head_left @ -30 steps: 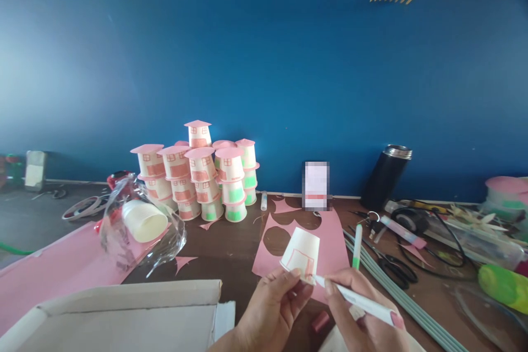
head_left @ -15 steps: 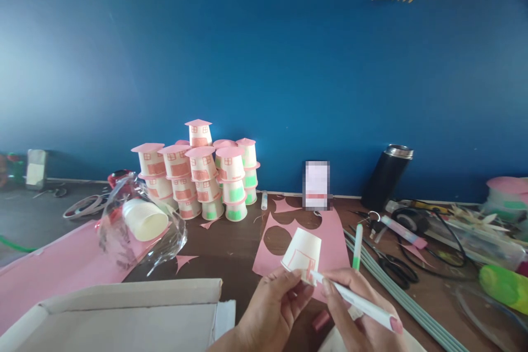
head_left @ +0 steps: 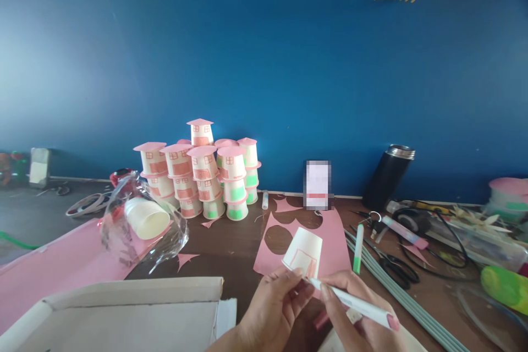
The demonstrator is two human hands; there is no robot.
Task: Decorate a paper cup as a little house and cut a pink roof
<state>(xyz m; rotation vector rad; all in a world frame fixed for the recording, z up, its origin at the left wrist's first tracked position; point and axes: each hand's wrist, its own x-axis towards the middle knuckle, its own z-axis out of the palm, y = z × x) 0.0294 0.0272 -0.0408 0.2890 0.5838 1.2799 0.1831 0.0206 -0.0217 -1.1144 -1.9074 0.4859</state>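
Note:
My left hand (head_left: 274, 308) grips a white paper cup (head_left: 304, 245) near its rim, the cup tilted with its base pointing up and away. A red rectangle outline, partly coloured in at its right side, shows on the cup wall. In my right hand (head_left: 355, 305) is a white marker pen (head_left: 357, 303) with a red end, its tip at the cup close to my left fingers. Beneath the cup lies a pink paper sheet (head_left: 336, 247) with round holes cut out. Stacked paper cups (head_left: 204, 165) with pink tops and drawn windows and doors stand behind to the left.
Left are a plastic bag of cups (head_left: 148, 220), pink paper (head_left: 74, 253) and a white box (head_left: 132, 291). Rightward lie a green marker (head_left: 358, 247), scissors (head_left: 396, 269), thin green sticks (head_left: 408, 300) and a leaning black flask (head_left: 385, 179). A blue partition (head_left: 264, 66) rises behind.
The marker tip has shifted slightly left and down along the cup, nearer my left fingertips. Both hands keep their hold, and the stacked cups stand as before.

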